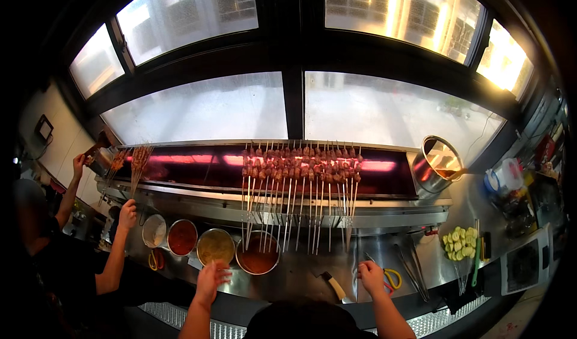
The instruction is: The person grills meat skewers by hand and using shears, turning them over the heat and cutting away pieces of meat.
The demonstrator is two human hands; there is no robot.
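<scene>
My left hand [212, 279] is by the near rim of a metal bowl of yellowish seasoning [215, 245], slightly blurred, fingers apart and nothing visible in it. My right hand [372, 277] is above the counter's near edge with curled fingers; whether it holds anything cannot be made out. Beside it are scissors with yellow and red handles [394, 279], partly hidden by the hand. In front of me a row of meat skewers [302, 163] lies across a long grill with glowing pink-red heat [180, 159], their metal sticks pointing towards me. A bowl of reddish-brown seasoning [258, 254] sits under the leftmost sticks.
A wooden-handled knife [333, 285], tongs [412, 271] and green vegetable skewers [460, 243] lie on the counter. A tall metal pot [436, 163] stands right. Left, a co-worker's hand [128, 213] grips skewers [140, 161] near a red seasoning bowl [182, 237].
</scene>
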